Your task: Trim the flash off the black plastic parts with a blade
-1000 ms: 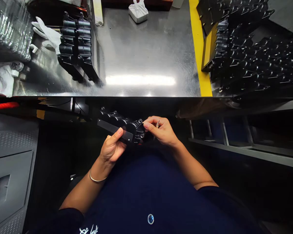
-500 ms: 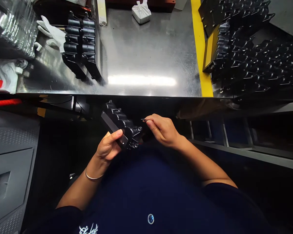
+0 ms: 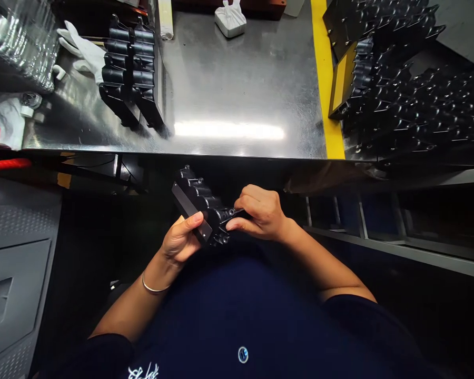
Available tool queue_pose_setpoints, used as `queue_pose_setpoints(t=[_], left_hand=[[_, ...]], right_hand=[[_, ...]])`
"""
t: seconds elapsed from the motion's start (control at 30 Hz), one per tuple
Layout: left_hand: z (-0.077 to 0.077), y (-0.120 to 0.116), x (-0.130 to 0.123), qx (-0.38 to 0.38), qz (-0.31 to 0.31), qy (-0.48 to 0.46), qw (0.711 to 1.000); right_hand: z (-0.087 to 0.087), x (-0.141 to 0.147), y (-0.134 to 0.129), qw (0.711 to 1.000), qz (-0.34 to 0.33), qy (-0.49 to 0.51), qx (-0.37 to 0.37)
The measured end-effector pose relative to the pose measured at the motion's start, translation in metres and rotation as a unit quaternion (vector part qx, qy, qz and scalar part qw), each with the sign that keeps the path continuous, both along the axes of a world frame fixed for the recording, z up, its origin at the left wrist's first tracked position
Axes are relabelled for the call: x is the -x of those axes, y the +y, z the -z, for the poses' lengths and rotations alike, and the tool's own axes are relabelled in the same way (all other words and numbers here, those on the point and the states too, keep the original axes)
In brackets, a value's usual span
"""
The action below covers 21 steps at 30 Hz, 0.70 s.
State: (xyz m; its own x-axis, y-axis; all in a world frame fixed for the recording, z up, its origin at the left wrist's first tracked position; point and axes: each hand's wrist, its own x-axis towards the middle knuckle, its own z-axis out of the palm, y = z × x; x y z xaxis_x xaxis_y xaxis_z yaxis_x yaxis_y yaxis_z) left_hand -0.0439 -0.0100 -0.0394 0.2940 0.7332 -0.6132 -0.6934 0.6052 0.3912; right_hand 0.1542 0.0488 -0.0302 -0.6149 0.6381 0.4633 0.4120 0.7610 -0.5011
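Observation:
My left hand (image 3: 180, 239) grips a black moulded part (image 3: 207, 202) by its lower end, thumb on its flat face. This part has a scalloped, ribbed side and small round bosses; I hold it tilted, below the table's front edge. At its right end is my right hand (image 3: 260, 213), closed in a pinch on a thin dark tool (image 3: 239, 211), mostly hidden by the fingers. The tool meets the part near the bosses; whether it touches I cannot tell exactly.
On the metal table (image 3: 240, 89) two similar black parts (image 3: 130, 73) stand at left beside a white glove (image 3: 85, 52). A white wrapped block (image 3: 231, 20) lies at the back. Right of a yellow strip (image 3: 323, 79) many black parts (image 3: 411, 100) are stacked. A grey cabinet (image 3: 19, 263) is at lower left.
My right hand has come down and left, bringing the thin tool from beside the part to its right end. The part and my left hand have shifted slightly right.

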Motion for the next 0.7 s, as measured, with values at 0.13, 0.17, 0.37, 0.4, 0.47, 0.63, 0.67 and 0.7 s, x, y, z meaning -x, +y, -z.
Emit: queue_pose_setpoints(t=[0.13, 0.17, 0.37, 0.4, 0.47, 0.63, 0.67, 0.7], left_hand=[[-0.002, 0.001, -0.004, 0.037, -0.041, -0.011, 0.998], [-0.004, 0.002, -0.005, 0.051, -0.048, -0.015, 0.997], [-0.017, 0.005, -0.007, 0.169, -0.096, -0.056, 0.979], [-0.018, 0.005, -0.008, 0.174, -0.102, -0.058, 0.978], [-0.020, 0.005, -0.008, 0.172, -0.104, -0.059, 0.978], [-0.023, 0.004, -0.008, 0.166, -0.091, -0.064, 0.980], [-0.025, 0.004, -0.008, 0.168, -0.091, -0.064, 0.980], [-0.026, 0.003, -0.008, 0.170, -0.091, -0.063, 0.979]], right_hand=[[0.000, 0.001, 0.000, 0.999, 0.032, -0.029, 0.002], [-0.001, 0.001, 0.000, 0.999, 0.030, -0.029, 0.005], [-0.011, -0.009, 0.011, 0.999, 0.007, 0.008, 0.039], [-0.014, -0.010, 0.014, 1.000, 0.004, -0.009, 0.029], [-0.017, -0.013, 0.018, 0.999, -0.001, -0.049, 0.009], [-0.023, -0.016, 0.028, 0.995, -0.057, -0.075, 0.041], [-0.024, -0.018, 0.030, 0.992, -0.081, -0.072, 0.064], [-0.024, -0.019, 0.032, 0.988, -0.106, -0.069, 0.091]])
